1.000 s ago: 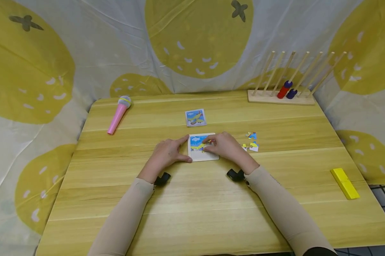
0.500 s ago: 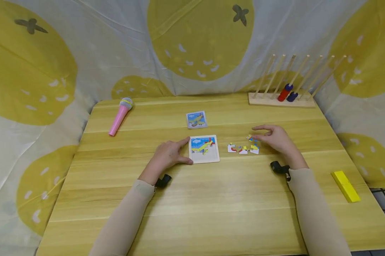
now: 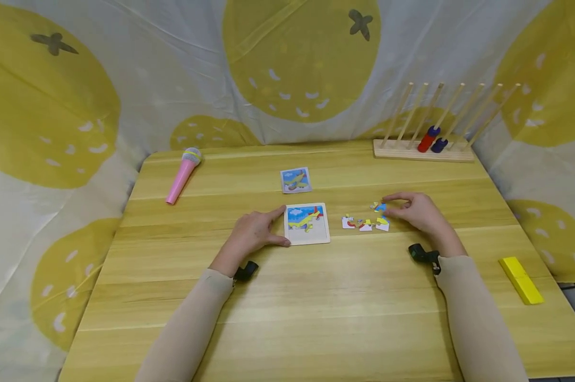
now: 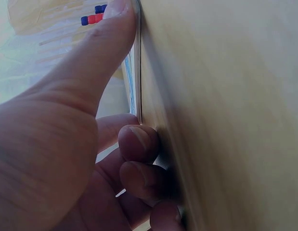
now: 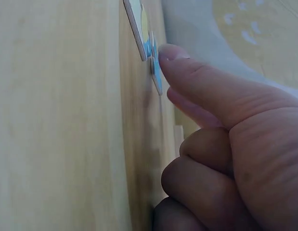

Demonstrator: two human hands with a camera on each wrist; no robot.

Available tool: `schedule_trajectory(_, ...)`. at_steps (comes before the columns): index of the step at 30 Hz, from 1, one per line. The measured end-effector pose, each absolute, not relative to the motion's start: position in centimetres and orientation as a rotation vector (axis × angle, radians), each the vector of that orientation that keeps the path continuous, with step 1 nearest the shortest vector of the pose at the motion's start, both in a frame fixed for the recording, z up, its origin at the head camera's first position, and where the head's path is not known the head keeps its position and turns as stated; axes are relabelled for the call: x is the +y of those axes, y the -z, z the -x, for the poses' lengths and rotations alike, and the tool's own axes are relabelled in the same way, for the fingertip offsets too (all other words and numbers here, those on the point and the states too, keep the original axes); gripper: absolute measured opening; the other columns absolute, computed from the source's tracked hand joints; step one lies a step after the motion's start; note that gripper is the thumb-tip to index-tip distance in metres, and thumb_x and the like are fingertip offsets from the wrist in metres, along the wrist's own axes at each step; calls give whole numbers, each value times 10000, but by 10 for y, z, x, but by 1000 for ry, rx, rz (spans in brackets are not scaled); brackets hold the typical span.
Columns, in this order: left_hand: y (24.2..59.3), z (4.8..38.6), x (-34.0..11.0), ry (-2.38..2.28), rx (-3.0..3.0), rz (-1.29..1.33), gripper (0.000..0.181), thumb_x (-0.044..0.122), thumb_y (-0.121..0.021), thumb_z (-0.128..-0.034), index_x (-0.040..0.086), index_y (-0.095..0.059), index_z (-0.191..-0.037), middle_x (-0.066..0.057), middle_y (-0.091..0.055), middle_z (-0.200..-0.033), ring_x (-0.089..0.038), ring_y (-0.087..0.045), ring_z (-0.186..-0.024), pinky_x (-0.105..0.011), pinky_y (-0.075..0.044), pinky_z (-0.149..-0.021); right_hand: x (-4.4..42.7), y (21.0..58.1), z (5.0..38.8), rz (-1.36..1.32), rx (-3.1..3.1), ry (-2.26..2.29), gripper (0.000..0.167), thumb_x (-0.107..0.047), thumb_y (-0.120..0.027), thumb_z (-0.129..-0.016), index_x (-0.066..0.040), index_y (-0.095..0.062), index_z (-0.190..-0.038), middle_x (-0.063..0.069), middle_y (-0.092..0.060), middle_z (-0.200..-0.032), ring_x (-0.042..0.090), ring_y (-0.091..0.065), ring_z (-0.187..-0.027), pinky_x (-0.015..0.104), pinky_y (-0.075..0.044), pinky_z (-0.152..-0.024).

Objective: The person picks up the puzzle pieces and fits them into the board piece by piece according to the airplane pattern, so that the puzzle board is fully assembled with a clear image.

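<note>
My left hand (image 3: 252, 233) holds the pale puzzle board (image 3: 319, 233) by its left corners, index at the far one and thumb at the near one. Part of an airplane picture fills the board's upper area. In the left wrist view the thumb (image 4: 115, 29) rests on the board's edge. My right hand (image 3: 423, 215) has thumb and index parted at a blue loose piece (image 3: 380, 207); contact is unclear. The right wrist view shows the thumb (image 5: 187, 67) beside that blue piece (image 5: 157, 77), other fingers curled. More loose pieces (image 3: 365, 228) lie between board and right hand.
A picture card (image 3: 296, 180) lies beyond the board. The pink microphone (image 3: 181, 181) is at the back left. A wooden peg rack (image 3: 423, 153) with red and dark blue beads stands at the back right, a yellow block (image 3: 521, 281) near the right edge.
My right hand has left the board and moved right to the loose pieces, then slightly nearer the blue one. My left hand stays at the board's left side.
</note>
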State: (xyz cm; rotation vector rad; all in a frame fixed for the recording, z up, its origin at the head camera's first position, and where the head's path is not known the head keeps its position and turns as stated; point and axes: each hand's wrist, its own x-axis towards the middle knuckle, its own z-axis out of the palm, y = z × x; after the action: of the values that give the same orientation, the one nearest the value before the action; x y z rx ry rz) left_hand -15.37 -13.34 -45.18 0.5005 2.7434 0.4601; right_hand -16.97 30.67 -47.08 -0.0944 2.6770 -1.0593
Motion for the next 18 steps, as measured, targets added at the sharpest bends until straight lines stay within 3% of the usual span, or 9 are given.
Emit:
schedule_trajectory(9, 453, 154, -133, -447, 2754, -517, 1033, 677, -846, -772, 291, -436, -1637, 36, -370, -706, -167, -334, -661, -331, -293, -632, 305, 470, 171, 146, 2710, 1006, 515, -475, -759, -974, -139, -728, -1364, -97, -339, -603, 92, -302, -563, 309, -313, -571)
schedule_trajectory(18, 454, 154, -132, -456, 2755, -510, 1030, 670, -855, -769, 285, -446, -1633, 34, -381, -710, -163, -357, -661, -320, -299, -638, 304, 472, 170, 144, 2728, 963, 473, -465, -730, -1000, -136, -737, -1340, -92, -364, -588, 84, -312, -552, 297, -302, -557)
